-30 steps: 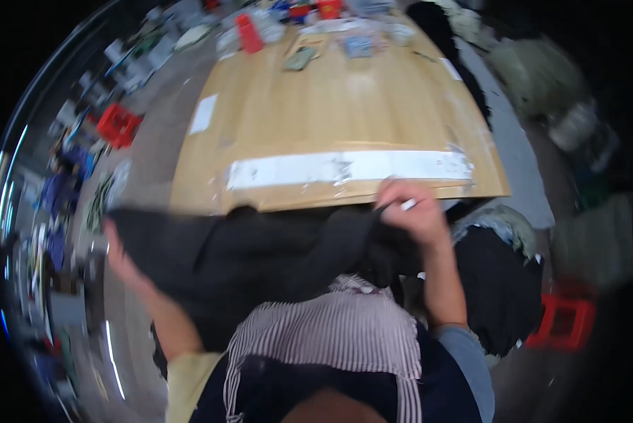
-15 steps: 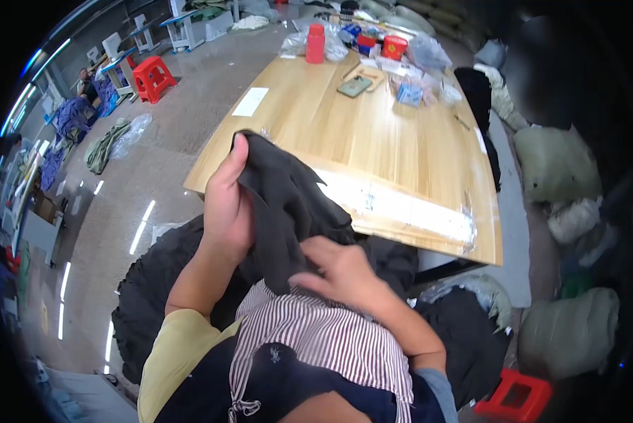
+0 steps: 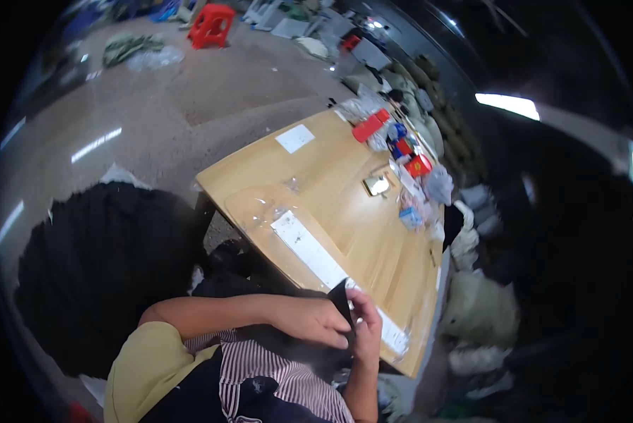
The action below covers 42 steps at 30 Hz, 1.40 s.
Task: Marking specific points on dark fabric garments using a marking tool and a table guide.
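Observation:
A piece of black cloth (image 3: pixel 339 299) is held up in front of me, just past the near edge of the wooden table. My left hand (image 3: pixel 313 323) reaches across from the left, its fingers closed on the lower part of the cloth. Beside it, my right hand (image 3: pixel 366 326) has its fingers curled around the cloth's right edge. More dark fabric lies over my lap beneath my left forearm, partly hidden by it. I wear a striped apron (image 3: pixel 274 374).
A large heap of black fabric (image 3: pixel 112 261) stands at my left. On the table (image 3: pixel 316 169) lie a white strip (image 3: pixel 309 250), a white sheet (image 3: pixel 295 139), a phone (image 3: pixel 377 185), a red bottle (image 3: pixel 370 125) and a red tub (image 3: pixel 419 166). Stuffed sacks (image 3: pixel 480 310) line the right.
My view has turned, so the table now appears tilted and lower right. The cloth has come down from its raised position, and both hands have come close together at it.

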{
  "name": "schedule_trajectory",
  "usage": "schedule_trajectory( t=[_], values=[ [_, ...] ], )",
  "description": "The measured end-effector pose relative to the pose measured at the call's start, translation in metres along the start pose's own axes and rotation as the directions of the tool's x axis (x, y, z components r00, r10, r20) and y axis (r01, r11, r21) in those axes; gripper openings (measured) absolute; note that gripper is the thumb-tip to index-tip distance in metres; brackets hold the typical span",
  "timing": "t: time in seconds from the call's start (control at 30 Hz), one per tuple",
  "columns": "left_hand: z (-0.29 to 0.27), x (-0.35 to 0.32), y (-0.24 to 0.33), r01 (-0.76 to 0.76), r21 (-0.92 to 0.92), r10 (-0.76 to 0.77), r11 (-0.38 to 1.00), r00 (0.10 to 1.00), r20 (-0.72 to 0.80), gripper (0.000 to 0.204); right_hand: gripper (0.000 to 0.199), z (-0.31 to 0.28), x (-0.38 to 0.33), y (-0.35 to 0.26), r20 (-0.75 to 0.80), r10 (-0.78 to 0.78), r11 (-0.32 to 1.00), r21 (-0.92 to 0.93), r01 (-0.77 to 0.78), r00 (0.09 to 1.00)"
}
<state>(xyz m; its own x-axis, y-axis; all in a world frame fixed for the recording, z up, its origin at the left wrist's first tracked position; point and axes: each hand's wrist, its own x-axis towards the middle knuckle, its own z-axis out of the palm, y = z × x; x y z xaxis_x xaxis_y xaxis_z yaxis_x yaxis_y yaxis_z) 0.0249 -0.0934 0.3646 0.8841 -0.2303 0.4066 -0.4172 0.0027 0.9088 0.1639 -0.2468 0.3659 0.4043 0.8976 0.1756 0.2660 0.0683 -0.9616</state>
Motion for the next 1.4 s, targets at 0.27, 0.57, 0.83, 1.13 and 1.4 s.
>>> schedule_trajectory(
  t=[0.27,0.57,0.83,1.13,1.4],
  values=[
    [-0.007,-0.023,-0.025,-0.184,-0.540,0.207,0.821,0.978,-0.018,0.034,0.046,0.045,0.025,-0.002,0.132,0.279,0.953,-0.160,-0.258,0.951],
    [-0.007,-0.053,-0.051,-0.365,-0.380,0.368,0.850,0.927,-0.069,0.037,0.036,0.060,0.044,0.014,0.249,0.170,0.965,-0.240,-0.110,0.953],
    [-0.024,-0.054,-0.076,-0.279,0.391,0.478,0.877,0.432,-0.765,0.027,0.018,0.091,0.033,-0.028,0.069,-0.125,0.982,0.148,0.114,0.990],
    [-0.006,-0.063,-0.125,0.078,-0.106,-0.117,0.991,0.890,-0.440,0.023,0.020,0.038,0.030,-0.010,0.064,-0.179,0.944,0.292,0.153,0.982],
    [-0.011,-0.067,-0.117,0.556,0.339,-0.300,0.759,0.761,-0.575,0.021,0.020,-0.024,0.030,0.017,-0.094,-0.242,0.804,0.537,0.254,0.966]
  ],
)
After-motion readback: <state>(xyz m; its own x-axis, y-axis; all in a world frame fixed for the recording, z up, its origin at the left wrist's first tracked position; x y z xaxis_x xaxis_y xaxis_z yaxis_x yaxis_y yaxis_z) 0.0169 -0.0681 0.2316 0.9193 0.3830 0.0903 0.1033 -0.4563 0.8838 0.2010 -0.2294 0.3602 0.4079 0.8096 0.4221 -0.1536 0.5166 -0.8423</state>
